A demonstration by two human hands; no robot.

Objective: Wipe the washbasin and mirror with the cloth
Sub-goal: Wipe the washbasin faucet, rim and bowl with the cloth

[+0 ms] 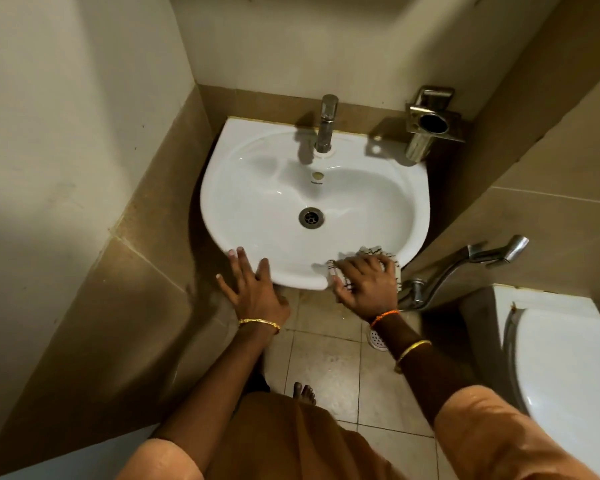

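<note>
A white oval washbasin [378,188] hangs on the tiled wall, with a steel tap [326,126] at the back and a drain [311,217] in the middle. My right hand [368,282] presses a white cloth with dark stripes [374,252] onto the basin's front right rim. Most of the cloth is hidden under the hand. My left hand [253,289] rests flat with fingers spread on the front left rim, holding nothing. No mirror is in view.
A steel holder [430,123] is fixed to the wall right of the tap. A hand spray on a hose [492,252] hangs at the right, above a white toilet [568,358]. A tiled floor with a drain cover [376,339] lies below. Walls close in on both sides.
</note>
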